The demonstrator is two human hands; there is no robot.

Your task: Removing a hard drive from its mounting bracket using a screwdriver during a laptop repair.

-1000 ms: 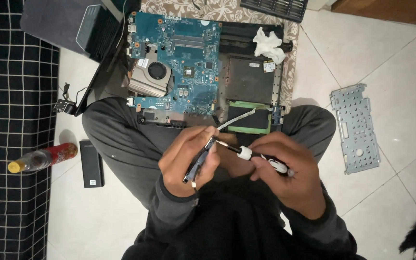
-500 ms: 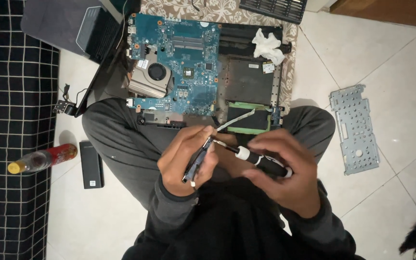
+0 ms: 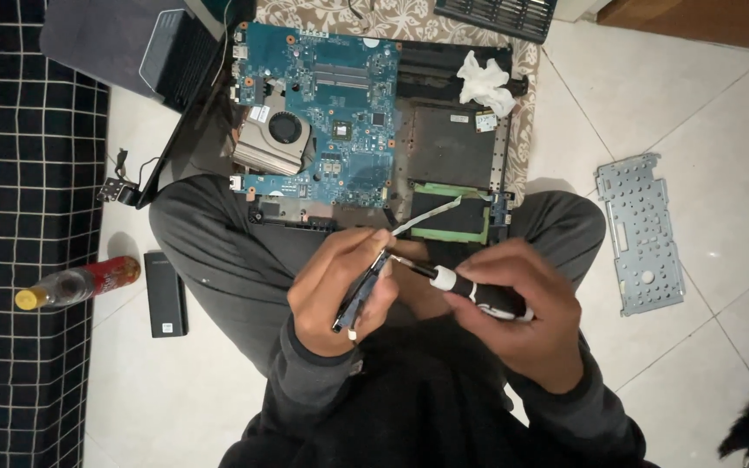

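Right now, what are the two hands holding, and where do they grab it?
The left hand pinches a thin dark part along its edges. The right hand grips the screwdriver by its handle.

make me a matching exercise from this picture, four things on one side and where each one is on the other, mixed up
Things:
1. screwdriver
2. bottle
3. metal bracket plate
4. white crumpled cloth

Places:
a. on the opened laptop, top corner
b. in the right hand
c. on the tiled floor at the picture's right
d. lying at the checked fabric's edge, picture's left

Pairs: 1-b, 2-d, 3-c, 4-a
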